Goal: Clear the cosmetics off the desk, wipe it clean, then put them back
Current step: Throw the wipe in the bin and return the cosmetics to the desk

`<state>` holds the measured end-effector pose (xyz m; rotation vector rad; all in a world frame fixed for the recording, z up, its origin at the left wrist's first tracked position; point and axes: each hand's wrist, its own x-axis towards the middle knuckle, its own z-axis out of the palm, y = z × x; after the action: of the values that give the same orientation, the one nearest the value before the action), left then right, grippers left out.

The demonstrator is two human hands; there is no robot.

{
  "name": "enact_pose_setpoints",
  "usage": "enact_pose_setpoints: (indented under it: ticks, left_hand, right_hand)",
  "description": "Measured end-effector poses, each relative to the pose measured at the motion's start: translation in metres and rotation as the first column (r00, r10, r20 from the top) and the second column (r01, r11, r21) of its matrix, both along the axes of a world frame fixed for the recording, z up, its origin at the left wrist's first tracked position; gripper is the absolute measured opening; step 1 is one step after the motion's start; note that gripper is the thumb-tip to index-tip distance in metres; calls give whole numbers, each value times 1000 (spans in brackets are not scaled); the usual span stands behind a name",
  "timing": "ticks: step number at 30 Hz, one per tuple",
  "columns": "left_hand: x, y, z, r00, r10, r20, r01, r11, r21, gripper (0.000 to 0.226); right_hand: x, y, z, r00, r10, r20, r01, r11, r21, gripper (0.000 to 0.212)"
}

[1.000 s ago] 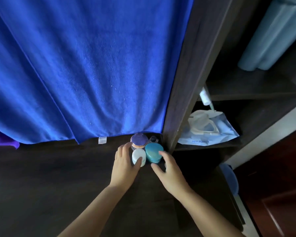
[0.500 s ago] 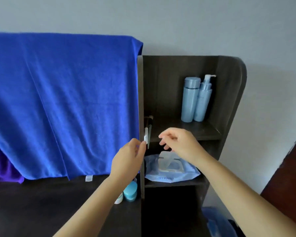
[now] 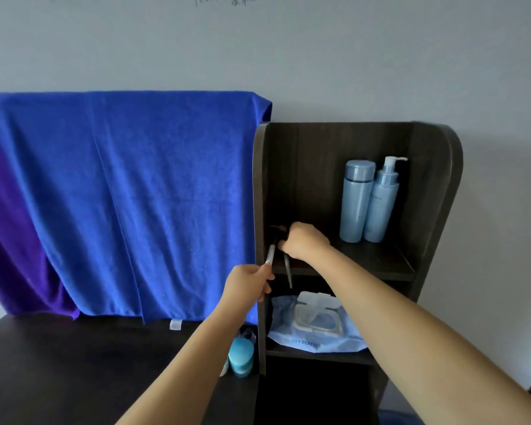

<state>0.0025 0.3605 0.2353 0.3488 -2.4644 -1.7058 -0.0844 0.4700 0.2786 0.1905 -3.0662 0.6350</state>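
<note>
Since the frame half a second before, the view had tipped upward, so I saw more wall and the whole top of the dark shelf unit (image 3: 436, 167); the right hand (image 3: 304, 242), which had hovered loose in front of the wipes with fingers half curled, had gone up and in to the left end of the upper shelf; the left hand (image 3: 247, 282) had kept roughly its place beside the unit's left wall, with the pale stick still in it.

The right hand's fingers were curled shut in a fist around dark slim handles, one brush handle (image 3: 287, 269) hanging down past the shelf edge and a dark tuft showing above the knuckles; how many it gripped I could not tell. The left hand's fingers were closed in a pinch on the lower end of a slim white pen-like tube (image 3: 270, 254), which pointed up and leaned against the unit's left wall.

Two light-blue bottles (image 3: 357, 204) stood touching at the far right of the upper shelf; a pack of wipes (image 3: 313, 325) lay on the shelf below, its flap open. On the desk (image 3: 74, 363), the teal jar (image 3: 241, 357) sat against the unit's near left side, partly behind my left forearm; the blue towel (image 3: 135, 194) hung behind.
</note>
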Motion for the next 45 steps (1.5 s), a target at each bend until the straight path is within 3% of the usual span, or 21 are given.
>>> enact_pose_setpoints:
  ticks: [4, 6, 8, 11, 13, 16, 21, 26, 32, 38, 45]
  left_hand:
    - [2, 4, 1, 1000, 2, 14, -3, 999, 54, 32]
    - [5, 6, 0, 1000, -2, 22, 0, 996, 91, 29]
    - [12, 8, -3, 1000, -15, 10, 13, 989, 149, 26]
    - [30, 7, -8, 997, -64, -41, 72, 969, 236, 24]
    - [43, 2, -13, 990, -114, -79, 131, 955, 268, 24]
    - [63, -16, -26, 977, -159, -139, 194, 938, 288, 25]
    - [87, -68, -69, 978, -145, -151, 185, 936, 298, 26]
    - [95, -133, -137, 997, 59, -55, -43, 967, 251, 23]
    - [64, -198, -207, 952, 271, 145, -250, 957, -148, 25]
    - [17, -220, -253, 979, 190, 79, -123, 848, -515, 24]
    - [12, -228, -283, 985, -17, 173, 140, 671, -728, 19]
  right_hand:
    - [-2, 16, 2, 999, 3, 37, -4, 1000, 20, 28]
    - [-3, 27, 0, 999, 4, 35, -2, 997, -76, 16]
    - [1, 39, -2, 1000, -21, 13, 24, 963, -268, 12]
    - [22, 55, -2, 999, -8, 51, 38, 774, -632, 12]
    - [41, 62, -3, 995, 82, 53, -9, 617, -787, 12]
    - [73, 64, -7, 978, 208, 13, -89, 475, -876, 8]
    - [113, 32, -43, 912, 406, 52, -118, 383, -916, 13]
    - [111, -46, -123, 862, 435, 258, 11, 495, -869, 17]
    - [65, -139, -205, 861, 193, 470, 235, 670, -704, 15]
    - [18, -205, -251, 890, -4, 456, 260, 826, -500, 7]
    - [-4, -227, -272, 905, -91, 416, 154, 981, -120, 20]
